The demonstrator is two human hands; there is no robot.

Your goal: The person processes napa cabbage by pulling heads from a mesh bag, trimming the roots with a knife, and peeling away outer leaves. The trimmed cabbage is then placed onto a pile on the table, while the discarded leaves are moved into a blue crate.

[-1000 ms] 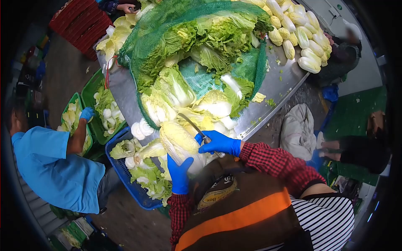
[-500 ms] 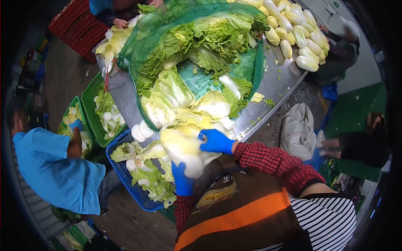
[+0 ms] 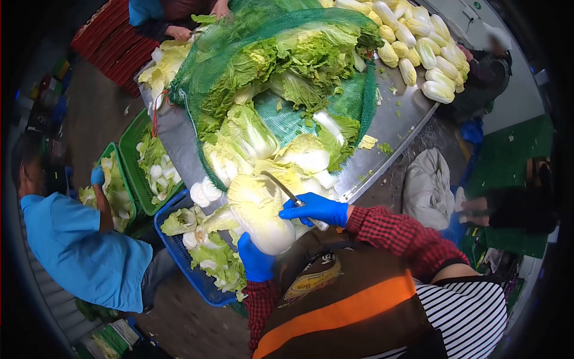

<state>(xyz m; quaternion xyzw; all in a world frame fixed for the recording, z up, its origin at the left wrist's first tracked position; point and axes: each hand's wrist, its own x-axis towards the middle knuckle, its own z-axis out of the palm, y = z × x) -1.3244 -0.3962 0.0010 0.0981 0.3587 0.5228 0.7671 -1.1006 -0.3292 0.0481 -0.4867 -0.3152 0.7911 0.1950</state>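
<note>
My left hand (image 3: 256, 257), in a blue glove, grips the base end of a pale napa cabbage (image 3: 260, 209) at the table's near edge. The fingers of my gloved right hand (image 3: 315, 209) are wrapped round the handle of a curved knife (image 3: 278, 183), whose blade points up and left across the cabbage. Trimmed leaves (image 3: 305, 152) lie just beyond, at the mouth of a green mesh bag (image 3: 368, 107) full of loose outer leaves. White cut stem slices (image 3: 205, 191) are left of the cabbage.
A blue crate (image 3: 206, 293) of leaves stands below the metal table (image 3: 397, 128), with green crates (image 3: 134, 128) farther left near a person in blue (image 3: 84, 239). Many cabbages (image 3: 436, 57) are heaped at the far right. Another person's hands (image 3: 178, 33) work at the far side.
My right hand has turned, bringing the knife blade clearly into view over the cabbage. My left hand has shifted slightly left and down at its base.
</note>
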